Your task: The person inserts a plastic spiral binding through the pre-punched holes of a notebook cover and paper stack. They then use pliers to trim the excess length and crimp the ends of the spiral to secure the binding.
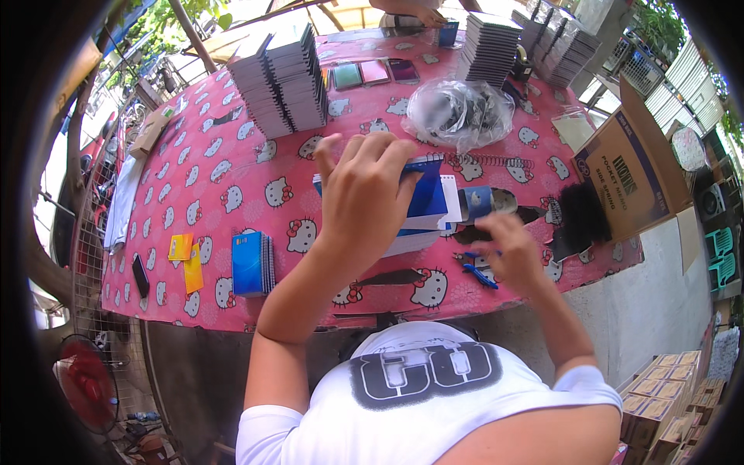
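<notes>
My left hand (363, 190) is over a pile of small pads with blue covers (428, 194) at the table's middle. Its fingers curl over the top pad, and the thumb presses on the right part of the blue cover. White punched pages (450, 200) stick out at the pile's right side. My right hand (508, 248) is smeared by motion, to the right of the pile and above blue-handled pliers (480, 276). Whether it holds anything does not show. Just beyond it lies a blue banded object (476, 203). A black spiral coil (488, 161) stretches behind the pile.
Tall pad stacks (283, 89) rise at the far left, others (488, 50) far right. A plastic bag of dark coils (461, 115) lies between. Blue spiral notebooks (249, 263), yellow cards (186, 252) and a phone (140, 275) lie left; a carton (628, 174) stands right. A co-worker's hand (428, 15) shows beyond.
</notes>
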Action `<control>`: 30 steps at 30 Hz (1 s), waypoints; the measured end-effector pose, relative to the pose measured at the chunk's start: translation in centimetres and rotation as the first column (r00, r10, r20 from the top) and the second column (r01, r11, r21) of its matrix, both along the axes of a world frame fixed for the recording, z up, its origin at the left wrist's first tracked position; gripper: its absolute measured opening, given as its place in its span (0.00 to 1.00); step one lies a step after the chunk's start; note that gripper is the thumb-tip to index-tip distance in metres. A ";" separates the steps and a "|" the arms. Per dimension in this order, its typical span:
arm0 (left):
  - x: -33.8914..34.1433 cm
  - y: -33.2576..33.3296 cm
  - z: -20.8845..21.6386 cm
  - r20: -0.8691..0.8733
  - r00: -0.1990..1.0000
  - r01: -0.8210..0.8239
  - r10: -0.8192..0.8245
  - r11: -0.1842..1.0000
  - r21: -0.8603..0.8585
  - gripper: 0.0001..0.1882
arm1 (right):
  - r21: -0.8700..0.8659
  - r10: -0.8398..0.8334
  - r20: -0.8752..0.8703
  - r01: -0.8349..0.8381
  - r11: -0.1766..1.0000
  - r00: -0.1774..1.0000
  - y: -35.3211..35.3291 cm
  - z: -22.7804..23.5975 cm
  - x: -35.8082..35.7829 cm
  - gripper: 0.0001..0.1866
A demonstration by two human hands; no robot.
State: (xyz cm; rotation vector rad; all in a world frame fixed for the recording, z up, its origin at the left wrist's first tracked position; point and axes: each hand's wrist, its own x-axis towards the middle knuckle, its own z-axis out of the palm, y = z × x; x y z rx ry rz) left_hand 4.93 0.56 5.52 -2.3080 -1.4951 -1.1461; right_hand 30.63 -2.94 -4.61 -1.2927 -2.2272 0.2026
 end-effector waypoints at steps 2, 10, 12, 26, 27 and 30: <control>0.1 0.8 0.5 0.028 0.993 0.115 -0.113 0.987 -0.115 0.12 | -0.140 -0.089 0.159 0.111 0.984 0.983 -2.0 -8.0 2.2 0.32; 0.3 11.3 2.5 0.106 0.972 0.229 -0.209 0.944 -0.239 0.20 | -0.250 -0.339 0.235 0.393 0.885 0.911 -1.2 -10.2 5.3 0.28; 1.6 14.8 3.5 0.103 0.971 0.236 -0.216 0.934 -0.268 0.21 | -0.090 -0.341 -0.057 0.336 0.938 0.938 1.9 -7.7 6.5 0.25; 17.8 29.5 -3.6 0.449 0.882 0.444 -0.141 0.564 -0.696 0.20 | 0.034 -0.458 -0.247 0.480 0.876 0.854 22.8 -0.1 7.3 0.26; 18.3 30.1 -4.2 0.466 0.878 0.446 -0.111 0.542 -0.712 0.20 | 0.013 -0.470 -0.232 0.486 0.874 0.851 23.4 -0.4 7.5 0.26; 19.0 31.3 -5.4 0.508 0.861 0.462 -0.031 0.465 -0.755 0.21 | -0.014 -0.495 -0.198 0.502 0.865 0.846 24.8 -1.4 8.4 0.26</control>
